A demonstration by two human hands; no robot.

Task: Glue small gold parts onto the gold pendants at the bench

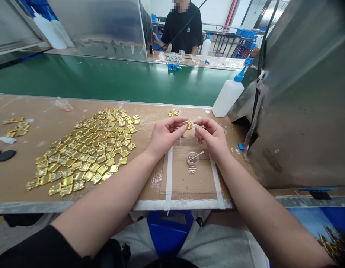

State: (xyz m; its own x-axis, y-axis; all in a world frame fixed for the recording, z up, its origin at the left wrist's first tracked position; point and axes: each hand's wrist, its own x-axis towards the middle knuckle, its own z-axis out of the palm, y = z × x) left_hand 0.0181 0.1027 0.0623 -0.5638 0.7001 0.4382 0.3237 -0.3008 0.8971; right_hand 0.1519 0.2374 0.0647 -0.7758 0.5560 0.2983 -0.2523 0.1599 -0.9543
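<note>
Head view, gold piece [189, 125] pinched in left hand [167, 133] above bench [150, 119], right hand [213, 134] held just beside it, its grip unclear, dish [189, 154] set on cardboard [200, 183], more pieces [88, 175] spread at left, bottle [228, 98] stood at right.

This looks like a factory workshop: beyond the grip of the left hand [167, 134] runs a green belt [127, 82], with a co-worker [183, 31] farther off across it; many matching gold pieces [90, 149] spread left of the grip.
</note>
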